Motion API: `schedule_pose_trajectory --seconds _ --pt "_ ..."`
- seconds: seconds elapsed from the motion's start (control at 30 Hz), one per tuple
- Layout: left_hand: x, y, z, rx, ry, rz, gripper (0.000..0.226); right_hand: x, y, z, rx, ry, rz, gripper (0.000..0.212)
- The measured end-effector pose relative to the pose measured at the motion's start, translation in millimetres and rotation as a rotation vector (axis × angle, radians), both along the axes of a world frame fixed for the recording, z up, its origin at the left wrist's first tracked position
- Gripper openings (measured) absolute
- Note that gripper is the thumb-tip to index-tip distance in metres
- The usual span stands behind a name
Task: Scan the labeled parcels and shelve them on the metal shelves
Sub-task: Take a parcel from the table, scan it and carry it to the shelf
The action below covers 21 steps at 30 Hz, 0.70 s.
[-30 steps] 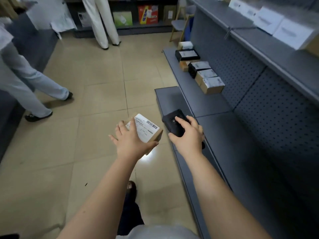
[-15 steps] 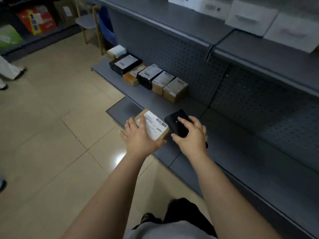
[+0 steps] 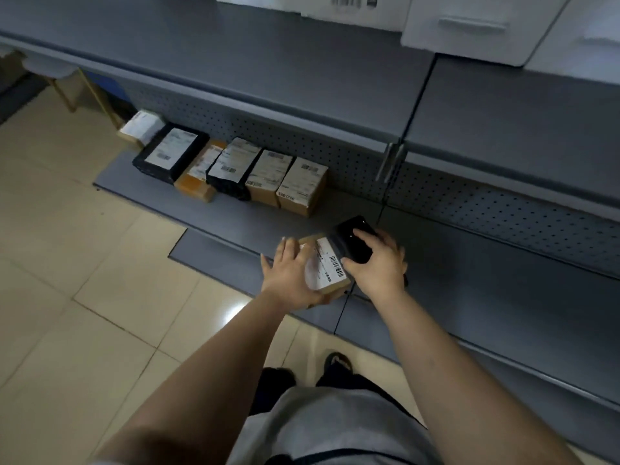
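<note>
Brown cardboard forms the parcel [image 3: 330,285] that the left hand [image 3: 290,280] holds from below and from its left side, fingers spread along the box edge and thumb underneath. A white label [image 3: 323,266] with a barcode covers the top face of the parcel. The parcel is held in the air over the near edge of the bottom shelf [image 3: 241,219], just right of the floor tiles [image 3: 84,263]. The right hand [image 3: 377,266] grips a black scanner [image 3: 352,241], fingers curled round its body and the index finger laid along its top. The scanner sits just beside the far right corner of the parcel and overlaps the label edge. On the same grey metal shelf, farther off and to the left, a row of parcels [image 3: 235,169] stands against the perforated back panel [image 3: 302,142]; some are brown boxes, some are black packets, all with white labels. White boxes [image 3: 469,28] rest on the upper shelf [image 3: 268,68].
</note>
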State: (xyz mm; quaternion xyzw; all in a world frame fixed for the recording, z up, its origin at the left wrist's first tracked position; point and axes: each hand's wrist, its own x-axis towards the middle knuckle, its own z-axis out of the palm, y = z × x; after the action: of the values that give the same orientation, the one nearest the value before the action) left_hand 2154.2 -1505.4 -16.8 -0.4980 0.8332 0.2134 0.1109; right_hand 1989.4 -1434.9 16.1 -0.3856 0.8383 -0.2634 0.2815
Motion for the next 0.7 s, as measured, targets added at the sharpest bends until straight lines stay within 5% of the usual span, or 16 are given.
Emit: schedule_pose_trajectory --seconds 0.23,0.4,0.57,0.7 --pt "-29 -66 -45 -0.043 -0.148 -0.44 0.13 7 -6 -29 0.105 0.014 -0.149 0.062" --pt "-24 -103 -56 0.016 -0.201 -0.566 0.128 36 -15 -47 0.113 0.016 -0.284 0.063" --pt "-7 -41 -62 -0.061 -0.065 -0.619 0.102 52 -26 -55 0.043 -0.002 -0.544 0.059" --pt "10 -3 -92 -0.103 -0.156 -0.783 0.082 54 -33 -57 -0.054 -0.001 -0.687 0.057"
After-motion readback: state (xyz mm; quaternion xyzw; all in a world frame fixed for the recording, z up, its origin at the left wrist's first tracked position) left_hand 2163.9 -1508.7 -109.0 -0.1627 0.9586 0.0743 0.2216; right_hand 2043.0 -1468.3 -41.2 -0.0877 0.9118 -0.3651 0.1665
